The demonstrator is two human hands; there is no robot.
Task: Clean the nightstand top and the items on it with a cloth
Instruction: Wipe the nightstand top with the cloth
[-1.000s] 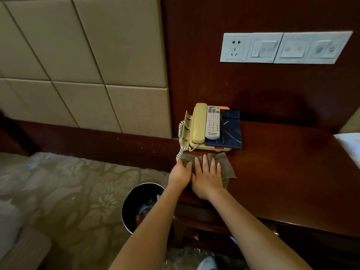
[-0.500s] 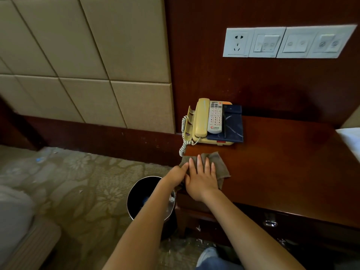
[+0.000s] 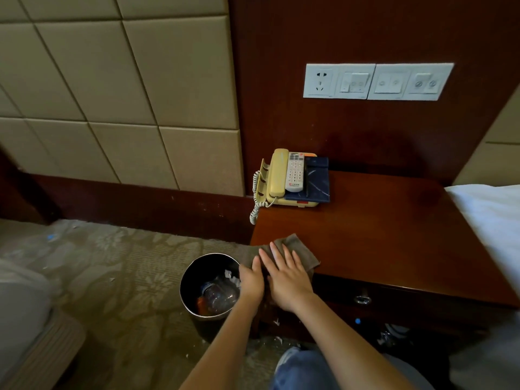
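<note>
A grey-brown cloth [image 3: 298, 249] lies at the front left corner of the dark wooden nightstand [image 3: 394, 235]. My right hand [image 3: 287, 277] presses flat on the cloth with fingers spread. My left hand [image 3: 251, 280] grips the cloth's left edge, which hangs over the nightstand's side. At the back left corner stands a yellow telephone [image 3: 277, 178] with a white remote control [image 3: 295, 175] and a dark blue folder [image 3: 318, 181] resting on it.
A round bin [image 3: 194, 280] with a bottle and scraps stands on the carpet just left of the nightstand. White bedding [image 3: 489, 220] borders the right side. A socket and switch panel [image 3: 377, 81] sits on the wall above. A drawer handle [image 3: 363, 299] shows below the top.
Both hands have drawn the cloth away from the telephone toward the front left corner of the nightstand. The view has pulled back.
</note>
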